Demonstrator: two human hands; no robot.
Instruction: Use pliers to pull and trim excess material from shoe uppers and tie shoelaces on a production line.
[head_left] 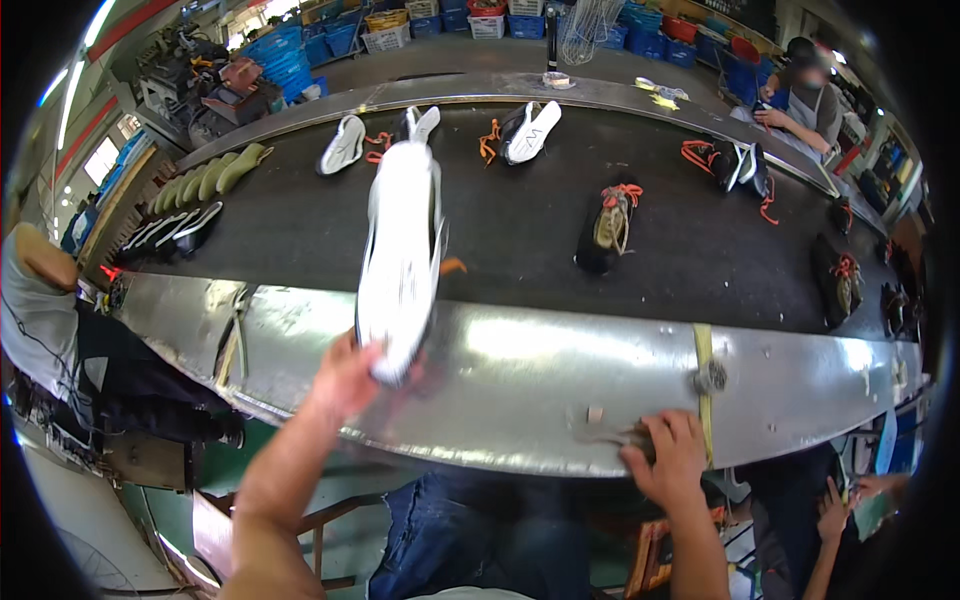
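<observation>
My left hand (pixel 350 380) grips a shoe (pixel 400 265) by one end, its fingers closed around it. The shoe is tilted up over the belt's near edge, and its white sole faces me. A bit of orange lace shows beside it. On the metal ledge (pixel 540 350), my right hand (pixel 672 455) is closed around a slim tool (pixel 610 434) that points left. Motion blurs the tool, so its kind does not show. Close to its tip lies a small tan block (pixel 595 413). Further right, a round grey piece (pixel 711 377) sits on a yellow strip (pixel 704 430).
On the dark conveyor belt (pixel 500 230) lie several shoes, some sole-up (pixel 533 132), one upright (pixel 610 225). Green shoe-shaped pieces (pixel 215 175) line the left end. Co-workers are at left (pixel 50 310), far right (pixel 805 105) and lower right (pixel 835 510). Crates (pixel 487 25) stand behind.
</observation>
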